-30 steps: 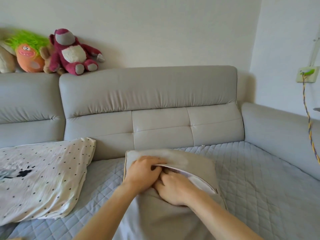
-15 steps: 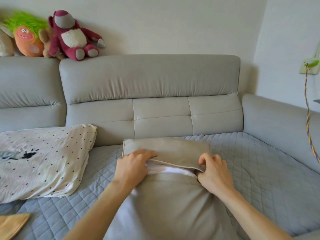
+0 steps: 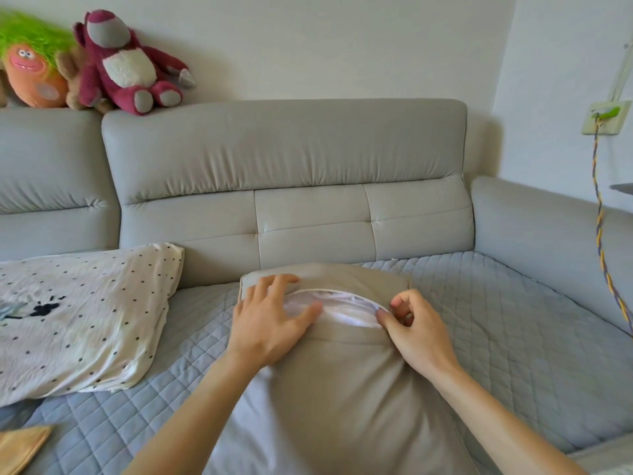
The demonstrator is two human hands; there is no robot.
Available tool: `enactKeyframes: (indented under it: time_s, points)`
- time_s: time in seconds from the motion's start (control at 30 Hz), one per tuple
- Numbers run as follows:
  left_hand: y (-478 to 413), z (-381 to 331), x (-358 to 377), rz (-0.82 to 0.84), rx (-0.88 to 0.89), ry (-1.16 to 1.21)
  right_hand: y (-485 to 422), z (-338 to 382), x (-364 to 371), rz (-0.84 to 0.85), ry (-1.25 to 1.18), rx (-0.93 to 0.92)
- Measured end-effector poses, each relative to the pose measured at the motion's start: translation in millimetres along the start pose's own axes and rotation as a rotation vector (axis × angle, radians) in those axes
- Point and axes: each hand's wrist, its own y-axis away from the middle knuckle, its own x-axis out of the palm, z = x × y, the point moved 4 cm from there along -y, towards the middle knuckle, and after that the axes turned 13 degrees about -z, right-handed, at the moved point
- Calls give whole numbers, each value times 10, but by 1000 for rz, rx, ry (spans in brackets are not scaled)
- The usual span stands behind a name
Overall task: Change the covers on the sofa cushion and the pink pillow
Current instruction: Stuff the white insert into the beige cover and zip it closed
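A sofa cushion in a beige-grey cover (image 3: 346, 392) lies on the quilted seat in front of me. Its zip opening gapes near the far end and shows the white inner cushion (image 3: 342, 308). My left hand (image 3: 270, 320) lies flat on the cover at the left end of the opening, fingers spread and thumb touching the white filling. My right hand (image 3: 416, 332) pinches the cover's lower edge at the right end of the opening. A white pillow with black dots (image 3: 78, 310) lies to the left on the seat.
The grey sofa backrest (image 3: 284, 156) rises behind the cushion and an armrest (image 3: 548, 231) closes the right side. Plush toys (image 3: 126, 63) sit on top of the backrest at left. A braided cable (image 3: 603, 228) hangs from a wall socket. A tan cloth corner (image 3: 20, 447) shows bottom left.
The hands have moved apart along the opening, which has widened to show more white filling. My left hand has flattened on the cover.
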Motion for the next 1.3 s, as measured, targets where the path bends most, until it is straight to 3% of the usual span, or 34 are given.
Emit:
enactKeyframes:
  time_s: [0.13, 0.23, 0.27, 0.33, 0.47, 0.57, 0.63, 0.7, 0.77, 0.9, 1.0, 1.13, 1.23, 1.3]
  points:
    - [-114, -24, 241, 102, 38, -231, -117, 42, -64, 17, 100, -153]
    - [-94, 351, 213, 47, -118, -266, -76, -7, -235, 5, 296, -663]
    - [-56, 444, 206, 51, -173, -241, -3, -92, -241, 35, 327, -754]
    - [1, 474, 235, 69, -181, -207, 110, -248, -207, 75, 276, -681]
    - [-24, 186, 258, 99, -32, -234, 25, -274, -152, 106, 154, -297]
    - [-159, 111, 135, 132, -118, 70, -48, -36, -185, 117, 39, -164]
    - [-178, 31, 25, -20, 78, 174, 11, 173, -203, 30, 11, -262]
    - [-72, -75, -30, -193, 348, 68, 156, 367, -177, -29, 36, -483]
    - [70, -82, 38, -205, 497, -53, 307, 436, -83, 78, 82, -570]
    - [132, 402, 193, 118, 298, -103, 382, 185, 150, 440, 458, -469]
    - [203, 700, 219, 259, 163, -118, 286, 90, 178, 604, 650, -399]
    - [266, 694, 113, 228, 6, -29, 250, 83, 101, 554, 553, -351]
    - [353, 540, 67, 91, 81, 39, 318, 4, -12, 517, 339, -288]
    - [431, 486, 0, -16, -27, 231, 397, 22, -113, 498, 193, -265]
